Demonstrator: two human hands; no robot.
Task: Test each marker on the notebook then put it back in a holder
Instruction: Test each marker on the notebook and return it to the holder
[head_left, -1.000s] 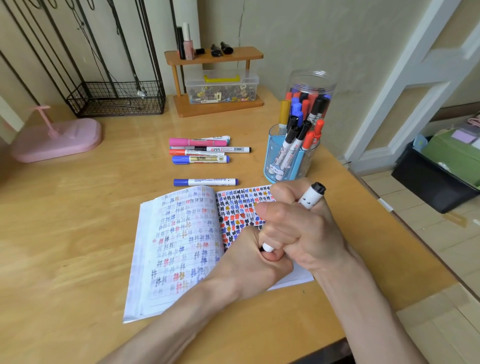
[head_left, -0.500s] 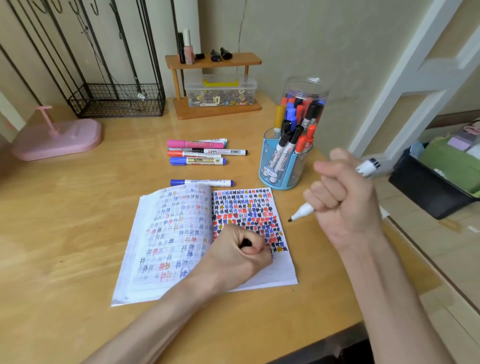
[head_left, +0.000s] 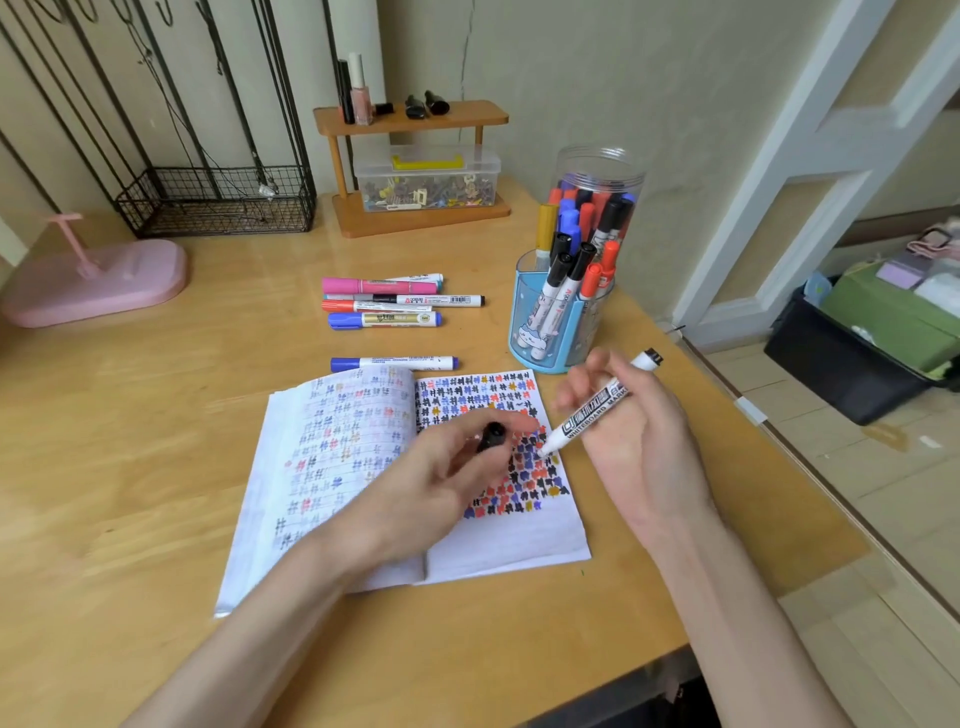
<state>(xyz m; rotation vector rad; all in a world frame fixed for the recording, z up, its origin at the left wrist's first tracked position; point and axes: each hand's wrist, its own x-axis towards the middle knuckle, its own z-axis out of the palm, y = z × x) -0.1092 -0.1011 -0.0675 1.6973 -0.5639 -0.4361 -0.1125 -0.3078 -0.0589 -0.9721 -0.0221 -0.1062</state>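
A: How much of the job is done?

B: A lot, I think. The notebook (head_left: 498, 540) lies open on the table (head_left: 156, 467), and both pages are full of little marks in many colours. The blue holder (head_left: 550, 332) and the clear jar (head_left: 597, 171) behind it are packed with markers.

A: What is left?

B: This white marker (head_left: 592, 410) has to make its mark, get its cap (head_left: 491, 436) back and go in a holder. A bunch of loose markers (head_left: 395, 301) lies past the notebook, and one blue marker (head_left: 395, 362) lies just by its top edge. My guess is they wait for their turn too.

A: What are the hands doing?

B: The right hand (head_left: 639, 441) pinches the marker in its fingers, tip down over the right page, in among the marks. I cannot tell if the tip touches the paper. The left hand (head_left: 431, 483) is over the middle of the notebook and holds the black cap between thumb and fingers.

A: What changed from half a second ago?

B: Back then the right hand was a tight fist out past the notebook's right edge, with the marker stuck through it. Now it has come in over the page — and it holds the marker like a pen. The left hand was a closed fist too; now it is looser and the cap shows.
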